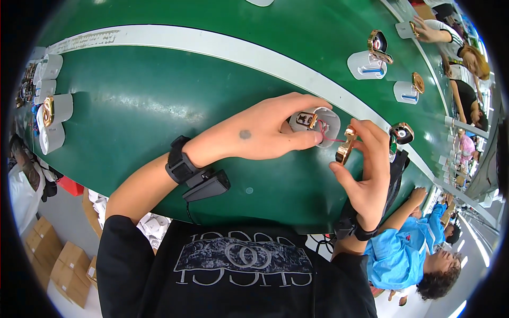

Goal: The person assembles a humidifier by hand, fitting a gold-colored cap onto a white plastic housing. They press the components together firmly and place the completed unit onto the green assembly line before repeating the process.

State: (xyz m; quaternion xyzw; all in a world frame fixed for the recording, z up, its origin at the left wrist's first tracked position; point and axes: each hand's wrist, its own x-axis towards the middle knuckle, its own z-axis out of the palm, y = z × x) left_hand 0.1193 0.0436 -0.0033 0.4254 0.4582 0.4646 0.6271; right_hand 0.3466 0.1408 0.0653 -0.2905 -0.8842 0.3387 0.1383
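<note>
Wires [333,140], thin and red, look fragile between the white cylindrical housing [332,122] and gold-coloured fitting [345,148]; we judge both pieces light and stiff, the shiny fitting slippery, best held by its edges. Our left hand [260,127] curls around the housing over the green tabletop [116,132]; our right hand [369,172] pinches the fitting beside it. Cardboard boxes [71,267] stand at our left, a blue-clad co-worker [397,252] at our right.

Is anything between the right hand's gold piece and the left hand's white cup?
Yes: reddish wires run from the gold piece into the white cup; the left hand has its thumb at the rim.
</note>
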